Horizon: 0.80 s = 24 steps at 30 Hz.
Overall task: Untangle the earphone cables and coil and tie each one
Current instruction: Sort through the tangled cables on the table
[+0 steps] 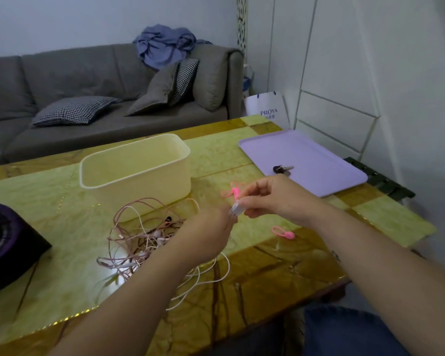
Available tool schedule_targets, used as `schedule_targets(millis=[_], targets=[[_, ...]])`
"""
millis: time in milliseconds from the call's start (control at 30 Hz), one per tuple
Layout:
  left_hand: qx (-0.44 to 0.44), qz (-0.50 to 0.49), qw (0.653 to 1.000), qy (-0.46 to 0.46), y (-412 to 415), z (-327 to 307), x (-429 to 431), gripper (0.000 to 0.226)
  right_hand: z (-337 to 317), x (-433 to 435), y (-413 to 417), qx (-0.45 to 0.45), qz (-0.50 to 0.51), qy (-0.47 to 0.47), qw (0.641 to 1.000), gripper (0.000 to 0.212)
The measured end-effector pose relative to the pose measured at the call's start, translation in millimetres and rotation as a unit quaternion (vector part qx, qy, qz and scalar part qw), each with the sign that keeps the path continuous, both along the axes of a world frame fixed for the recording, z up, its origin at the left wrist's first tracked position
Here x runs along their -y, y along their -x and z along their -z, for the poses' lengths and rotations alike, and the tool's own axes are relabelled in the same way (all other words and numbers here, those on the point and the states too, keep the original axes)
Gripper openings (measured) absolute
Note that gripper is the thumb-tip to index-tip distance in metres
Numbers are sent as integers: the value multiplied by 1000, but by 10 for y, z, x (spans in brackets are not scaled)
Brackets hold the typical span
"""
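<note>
A tangle of pink and white earphone cables (136, 237) lies on the green table in front of the cream box. My right hand (272, 199) pinches a small white coil of cable (235, 209) above the table. My left hand (208, 229) hovers just left of that coil with fingers curled toward it; its fingertips are hidden, so its hold is unclear. A white cable (211, 276) trails from under my left arm. One pink cable tie (283, 232) lies below my right hand; another pink tie (231, 192) lies beyond its fingers.
An empty cream plastic box (136, 165) stands behind the tangle. A lilac tray (319, 160) with keys (283, 170) sits at the right. A dark purple-lined box (8, 242) is at the left edge. A grey sofa stands beyond the table.
</note>
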<state>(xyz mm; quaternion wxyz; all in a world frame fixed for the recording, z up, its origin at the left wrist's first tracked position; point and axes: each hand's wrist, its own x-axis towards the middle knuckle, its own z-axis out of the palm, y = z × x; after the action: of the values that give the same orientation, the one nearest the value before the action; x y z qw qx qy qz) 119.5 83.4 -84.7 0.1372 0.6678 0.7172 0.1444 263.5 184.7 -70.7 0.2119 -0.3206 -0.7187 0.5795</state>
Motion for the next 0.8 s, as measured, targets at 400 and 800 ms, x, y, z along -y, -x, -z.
schedule_targets(millis=[400, 800], targets=[[662, -194, 724, 6, -102, 283, 187, 20, 632, -191, -310, 326, 77, -125, 934, 20], [566, -180, 780, -197, 67, 50, 754, 32, 15, 603, 479, -125, -29, 99, 987, 20]])
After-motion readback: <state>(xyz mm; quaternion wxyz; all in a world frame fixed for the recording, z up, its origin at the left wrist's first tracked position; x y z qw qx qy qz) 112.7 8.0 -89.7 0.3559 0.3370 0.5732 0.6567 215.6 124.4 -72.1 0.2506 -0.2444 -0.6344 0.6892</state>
